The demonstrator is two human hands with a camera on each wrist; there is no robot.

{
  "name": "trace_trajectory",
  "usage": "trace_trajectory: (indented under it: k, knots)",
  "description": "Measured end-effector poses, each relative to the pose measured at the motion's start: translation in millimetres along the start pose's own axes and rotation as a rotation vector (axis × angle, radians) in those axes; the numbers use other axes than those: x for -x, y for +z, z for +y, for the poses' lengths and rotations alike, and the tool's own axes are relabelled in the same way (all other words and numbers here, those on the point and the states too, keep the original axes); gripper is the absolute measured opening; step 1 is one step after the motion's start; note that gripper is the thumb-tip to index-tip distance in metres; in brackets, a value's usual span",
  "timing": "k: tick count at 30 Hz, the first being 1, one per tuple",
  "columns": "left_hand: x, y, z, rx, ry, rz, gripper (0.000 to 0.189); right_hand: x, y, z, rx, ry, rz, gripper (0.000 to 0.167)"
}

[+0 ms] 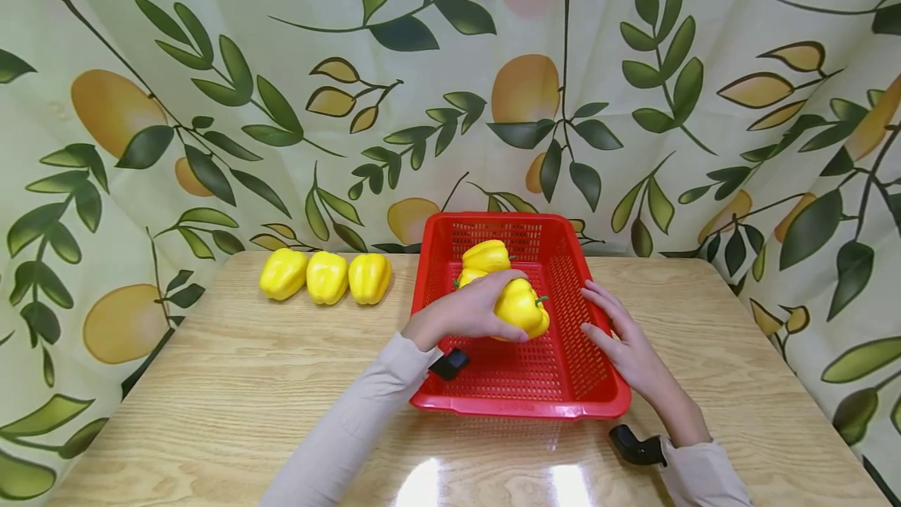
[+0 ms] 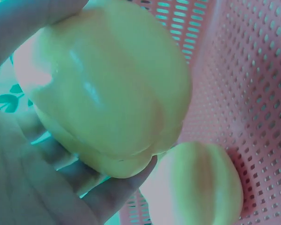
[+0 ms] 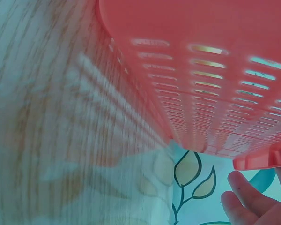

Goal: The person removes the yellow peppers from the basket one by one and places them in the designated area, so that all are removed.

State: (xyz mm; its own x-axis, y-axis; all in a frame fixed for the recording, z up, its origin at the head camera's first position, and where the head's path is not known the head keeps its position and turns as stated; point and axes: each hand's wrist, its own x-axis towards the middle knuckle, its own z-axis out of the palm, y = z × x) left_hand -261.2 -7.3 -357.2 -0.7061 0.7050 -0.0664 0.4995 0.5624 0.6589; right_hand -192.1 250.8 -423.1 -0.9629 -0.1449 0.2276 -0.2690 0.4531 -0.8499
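Note:
A yellow bell pepper (image 1: 522,310) is gripped by my left hand (image 1: 473,310) inside the red plastic basket (image 1: 521,408). The left wrist view shows thumb and fingers curled round this pepper (image 2: 112,89), with another pepper (image 2: 196,187) just beyond it. Farther back in the basket lies a yellow pepper (image 1: 486,255), and one more (image 1: 468,278) is partly hidden behind my left hand. My right hand (image 1: 626,343) is at the basket's right rim, its fingers fairly straight. In the right wrist view, its fingers (image 3: 248,201) appear just below the rim.
Three yellow bell peppers (image 1: 327,278) stand in a row on the wooden table (image 1: 281,366), left of the basket. A curtain (image 1: 450,61) with leaf and fruit print hangs behind the table. Dark wrist devices (image 1: 637,446) sit at both wrists.

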Motion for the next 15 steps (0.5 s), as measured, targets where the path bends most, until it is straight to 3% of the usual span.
trace_trajectory:
  k: [9, 15]
  knots:
    - [24.5, -2.6, 2.9, 0.093, -0.058, 0.155, 0.084, -0.3, -0.5, 0.2, -0.029, -0.003, -0.007, 0.052]
    - [39.3, -5.9, 3.2, 0.142, -0.057, 0.249, 0.079, -0.1, -0.5, 0.5, -0.025, -0.018, -0.002, 0.051]
